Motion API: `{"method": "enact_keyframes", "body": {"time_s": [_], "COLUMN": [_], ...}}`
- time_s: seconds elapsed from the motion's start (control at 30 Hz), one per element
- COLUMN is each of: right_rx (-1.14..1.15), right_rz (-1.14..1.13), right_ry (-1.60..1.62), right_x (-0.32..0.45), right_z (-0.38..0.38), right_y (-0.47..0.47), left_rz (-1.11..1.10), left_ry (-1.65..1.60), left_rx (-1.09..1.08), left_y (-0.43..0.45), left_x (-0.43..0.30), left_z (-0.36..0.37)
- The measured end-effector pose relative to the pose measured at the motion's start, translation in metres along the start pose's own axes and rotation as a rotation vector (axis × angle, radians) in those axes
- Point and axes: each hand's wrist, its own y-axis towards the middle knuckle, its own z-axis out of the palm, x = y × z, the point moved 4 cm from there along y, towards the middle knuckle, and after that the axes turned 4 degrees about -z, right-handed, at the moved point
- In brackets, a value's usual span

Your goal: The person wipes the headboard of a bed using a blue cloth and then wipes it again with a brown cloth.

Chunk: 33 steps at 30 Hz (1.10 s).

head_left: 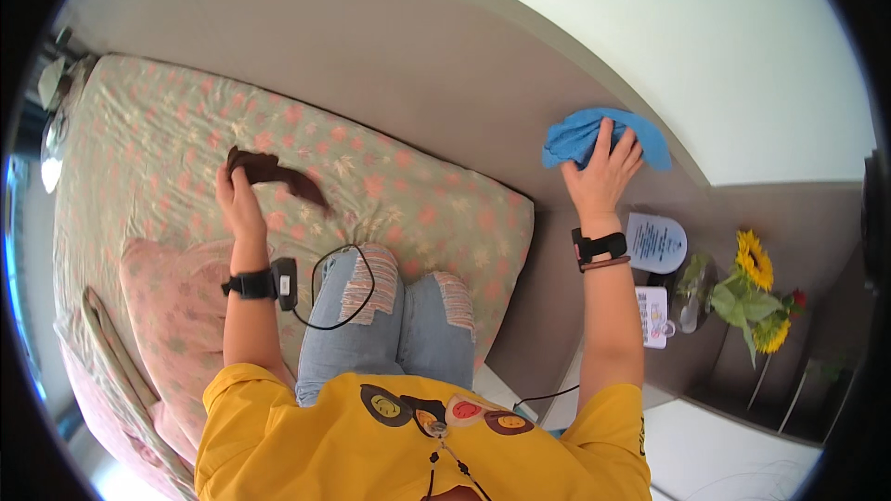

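My right hand (604, 158) presses a blue cloth (572, 138) against the grey-brown panel (487, 111) beside the bed, near its curved upper edge. The fingers are spread over the bunched fabric. On the left, my left hand (239, 203) pinches a dark brown cloth (278, 172), whose loose end hangs over the bed and looks blurred. Under it lies a mattress (334, 160) in a green sheet with a pink and cream leaf pattern. My knees, in ripped jeans (369, 320), rest at the mattress's near part.
A glass vase (695, 299) with sunflowers (754, 261) stands right of my right forearm, beside a rounded pale sign (656, 242) and a white card (653, 316), both bearing writing. Shelves (779, 383) lie beyond. A pink pillow (174, 292) is at left. A black cable (374, 285) loops from my left wrist.
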Motion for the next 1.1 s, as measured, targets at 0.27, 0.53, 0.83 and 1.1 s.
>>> {"method": "enact_keyframes", "body": {"time_s": [0.27,0.53,0.83,1.1], "right_rx": [0.19,0.002,-0.214,0.166], "right_rz": [-0.335,-0.295,-0.376,-0.071], "right_ry": [0.033,0.117,0.014,-0.355], "right_x": [0.152,0.169,0.174,0.025], "right_z": [0.067,0.034,0.017,0.006], "right_y": [0.062,0.101,0.142,0.051], "left_rz": [-0.135,-0.472,-0.635,-0.565], "left_ry": [-0.303,-0.594,-0.831,-0.859], "left_rx": [0.122,0.122,0.27,0.069], "left_y": [-0.033,-0.044,-0.058,-0.04], "left_x": [-0.022,0.047,0.016,0.007], "left_z": [-0.034,-0.061,0.002,-0.019]}}
